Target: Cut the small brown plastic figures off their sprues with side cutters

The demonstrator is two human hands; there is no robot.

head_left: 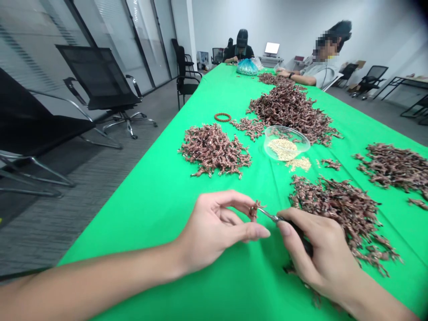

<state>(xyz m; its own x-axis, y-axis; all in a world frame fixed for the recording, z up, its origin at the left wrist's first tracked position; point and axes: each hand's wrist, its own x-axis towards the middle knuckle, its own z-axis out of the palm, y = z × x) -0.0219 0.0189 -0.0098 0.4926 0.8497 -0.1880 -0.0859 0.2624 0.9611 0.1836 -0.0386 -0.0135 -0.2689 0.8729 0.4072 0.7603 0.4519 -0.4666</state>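
Observation:
Between the fingers of my left hand (217, 227) is a small brown figurine (253, 211), shaped like a little animal with thin legs. My right hand (317, 249) is closed around the dark handle of a thin metal-tipped tool (269, 215), whose exact kind I cannot make out. Its tip touches the figurine. Under and beside my right hand spreads a heap of similar brown figurines (337, 203). Another pile of figurines (214, 149) lies beyond my left hand. A clear plastic bowl (302, 143) of small pale pieces (284, 149) stands past both hands, with some pieces spilled beside it.
A large figurine heap (290, 109) rises mid-table on the green cloth (143, 223), and another pile (394, 165) lies right. A brown beaded ring (222, 117) sits near the left pile. Two people (326, 73) work farther along, near a blue bag (246, 67). Chairs (96, 80) stand left.

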